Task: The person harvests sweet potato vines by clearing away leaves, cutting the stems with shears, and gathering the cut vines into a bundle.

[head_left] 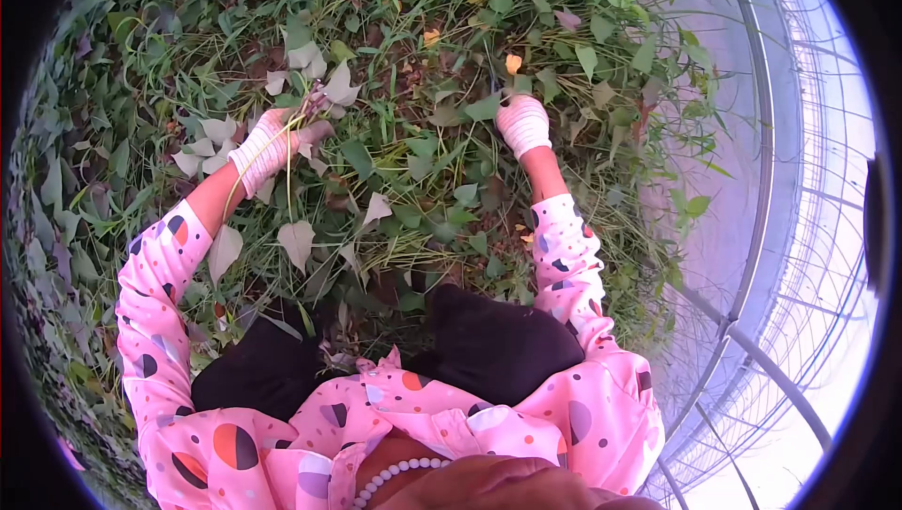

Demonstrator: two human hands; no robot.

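Observation:
My left hand [279,141], in a pale striped work glove, is closed around a small bunch of leafy vine stems [305,113]. Pale leaf undersides fan out above the fist, and long stems with heart-shaped leaves [296,242] trail below it. Farther right, my right hand [522,125], gloved the same way, reaches down into the foliage with its fingers curled. Leaves [483,108] partly cover those fingertips, so what they grip is not clear. A small yellow-orange leaf [513,63] lies just beyond this hand.
Dense vines and grass [413,2] cover the ground around both hands. On the right stands pale translucent sheeting [705,153] with a curved metal pipe [759,134] and netting. My dark-clothed knees [503,341] are bent close to the plants.

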